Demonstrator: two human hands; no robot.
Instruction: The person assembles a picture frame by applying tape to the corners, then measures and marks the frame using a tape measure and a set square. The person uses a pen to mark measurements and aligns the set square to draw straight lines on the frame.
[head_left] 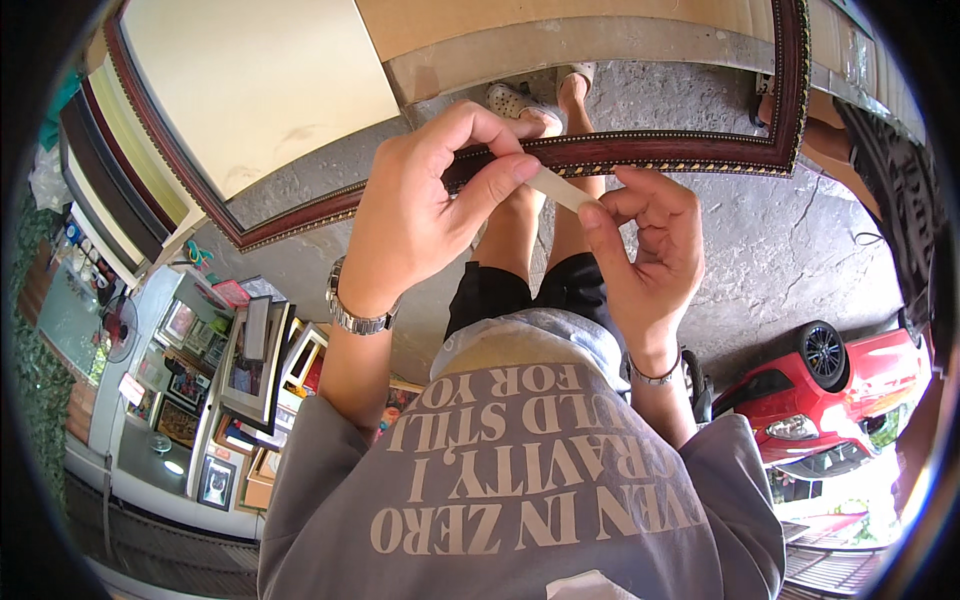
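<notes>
The left hand (pixel 425 215) curls over the near rail of one dark wooden picture frame (pixel 690 155), its fingers (pixel 490 185) closed on the rail and on the left end of one pale strip of tape (pixel 562 190). Just right, the right hand (pixel 650 245) pinches the strip's other end between thumb and forefinger.
</notes>
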